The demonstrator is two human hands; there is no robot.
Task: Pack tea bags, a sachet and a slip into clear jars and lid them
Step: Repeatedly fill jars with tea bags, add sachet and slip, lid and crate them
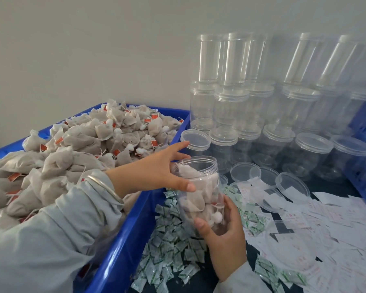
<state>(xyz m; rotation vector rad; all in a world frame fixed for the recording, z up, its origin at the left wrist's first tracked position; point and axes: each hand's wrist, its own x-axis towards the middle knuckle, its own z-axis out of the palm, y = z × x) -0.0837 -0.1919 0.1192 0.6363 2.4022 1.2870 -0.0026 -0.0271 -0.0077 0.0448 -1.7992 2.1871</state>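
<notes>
Head view, lower middle: the right hand [221, 227] wraps curled fingers round a tilted open jar [199, 193] packed with tea bags. Just above, the left hand [156, 168] spreads its fingers at the jar's mouth. Sachets [171, 242] and slips [334, 227] lie around; their print is unreadable. Lidded jars [262, 115] stack upper right.
</notes>
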